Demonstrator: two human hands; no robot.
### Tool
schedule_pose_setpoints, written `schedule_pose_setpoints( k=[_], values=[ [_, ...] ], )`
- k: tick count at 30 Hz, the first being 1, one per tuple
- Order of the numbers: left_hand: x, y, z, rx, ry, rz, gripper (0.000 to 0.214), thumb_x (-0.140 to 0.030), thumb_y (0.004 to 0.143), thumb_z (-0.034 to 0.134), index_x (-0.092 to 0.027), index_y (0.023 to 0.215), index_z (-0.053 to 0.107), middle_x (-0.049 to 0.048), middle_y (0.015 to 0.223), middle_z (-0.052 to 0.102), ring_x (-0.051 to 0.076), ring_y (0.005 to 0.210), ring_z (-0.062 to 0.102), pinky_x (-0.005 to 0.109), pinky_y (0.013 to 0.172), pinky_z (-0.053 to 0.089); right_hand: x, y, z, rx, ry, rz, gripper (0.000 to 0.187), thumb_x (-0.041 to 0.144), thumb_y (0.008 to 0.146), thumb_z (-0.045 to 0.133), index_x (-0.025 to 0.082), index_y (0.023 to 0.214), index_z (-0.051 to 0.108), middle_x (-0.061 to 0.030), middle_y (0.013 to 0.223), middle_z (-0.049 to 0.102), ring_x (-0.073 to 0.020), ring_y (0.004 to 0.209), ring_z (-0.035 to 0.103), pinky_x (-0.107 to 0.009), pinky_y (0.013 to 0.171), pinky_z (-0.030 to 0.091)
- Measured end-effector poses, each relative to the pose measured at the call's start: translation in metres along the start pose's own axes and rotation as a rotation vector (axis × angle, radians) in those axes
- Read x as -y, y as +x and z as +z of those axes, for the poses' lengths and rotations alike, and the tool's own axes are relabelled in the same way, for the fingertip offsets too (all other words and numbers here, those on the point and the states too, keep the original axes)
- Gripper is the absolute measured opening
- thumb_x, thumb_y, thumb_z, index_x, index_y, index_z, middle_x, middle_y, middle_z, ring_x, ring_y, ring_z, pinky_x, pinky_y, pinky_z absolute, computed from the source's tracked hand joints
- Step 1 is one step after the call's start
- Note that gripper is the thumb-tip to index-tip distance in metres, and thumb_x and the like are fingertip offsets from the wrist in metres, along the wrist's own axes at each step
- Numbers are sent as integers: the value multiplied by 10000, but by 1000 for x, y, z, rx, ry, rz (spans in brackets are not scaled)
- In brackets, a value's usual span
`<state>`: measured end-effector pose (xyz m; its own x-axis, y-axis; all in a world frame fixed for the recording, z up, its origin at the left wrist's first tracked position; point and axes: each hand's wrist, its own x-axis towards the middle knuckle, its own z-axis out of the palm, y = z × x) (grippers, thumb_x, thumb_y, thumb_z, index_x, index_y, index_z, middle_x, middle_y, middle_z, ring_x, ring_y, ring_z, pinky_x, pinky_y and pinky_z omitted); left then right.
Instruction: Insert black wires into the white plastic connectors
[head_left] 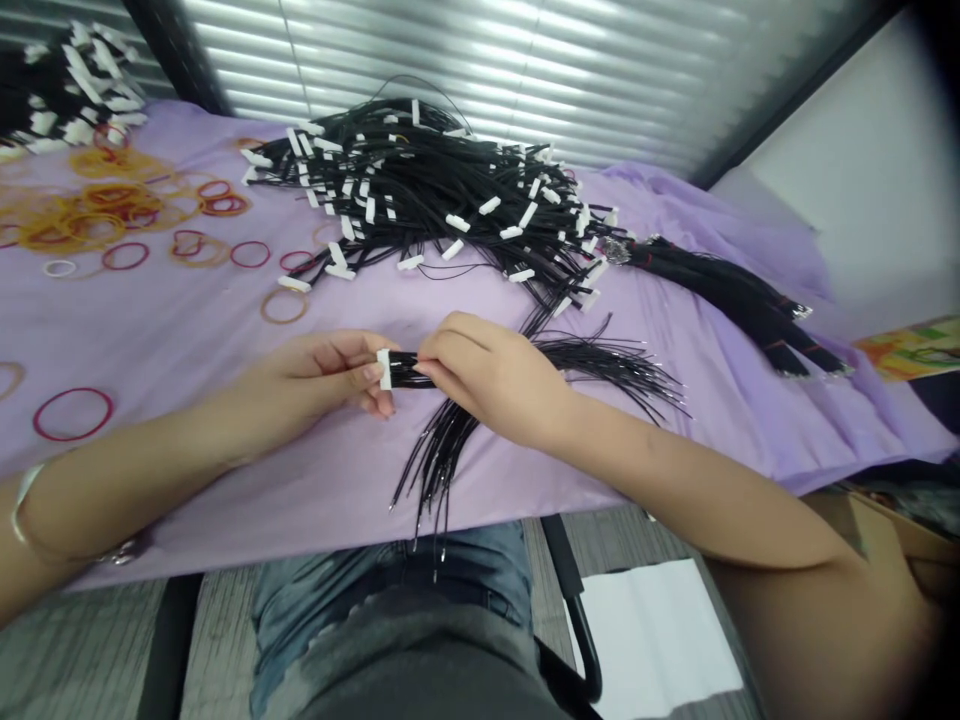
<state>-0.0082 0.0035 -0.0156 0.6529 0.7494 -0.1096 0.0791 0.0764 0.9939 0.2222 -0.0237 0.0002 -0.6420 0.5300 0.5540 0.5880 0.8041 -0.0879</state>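
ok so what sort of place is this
Probably a small wire-harness assembly workspace, maybe home-based rather than a factory: there's a heap of black wire leads with white connectors, a tied bundle of wires, and loose rubber bands, all on a purple cloth.

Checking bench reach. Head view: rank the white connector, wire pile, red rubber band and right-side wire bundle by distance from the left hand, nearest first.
1. White connector: in the fingers of the left hand
2. Wire pile: ahead on the sheet
3. Red rubber band: off left
4. Wire bundle: far right
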Motion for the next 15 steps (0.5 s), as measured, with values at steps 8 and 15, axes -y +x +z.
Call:
schedule_pose_setpoints(
  k=[8,15],
  values=[
    [-1,-1,-1,18,46,-8,212,-335,926,668,-129,974,673,13,730,682,102,727,624,168,693,493,2,-3,6,57,-93,41,307,213,1040,385,100,901,634,-69,837,569,-164,744,515,-281,658,384],
    [-5,-2,0,30,-15,-34,272,-366,910,699,-138,1058,703,18,751,692,106,735,616,172,700,482,-4,-4,-2,-23,-137,-188,315,224,1058,361,145,908,626,-46,843,571,-145,766,510,-279,700,409]
  ],
)
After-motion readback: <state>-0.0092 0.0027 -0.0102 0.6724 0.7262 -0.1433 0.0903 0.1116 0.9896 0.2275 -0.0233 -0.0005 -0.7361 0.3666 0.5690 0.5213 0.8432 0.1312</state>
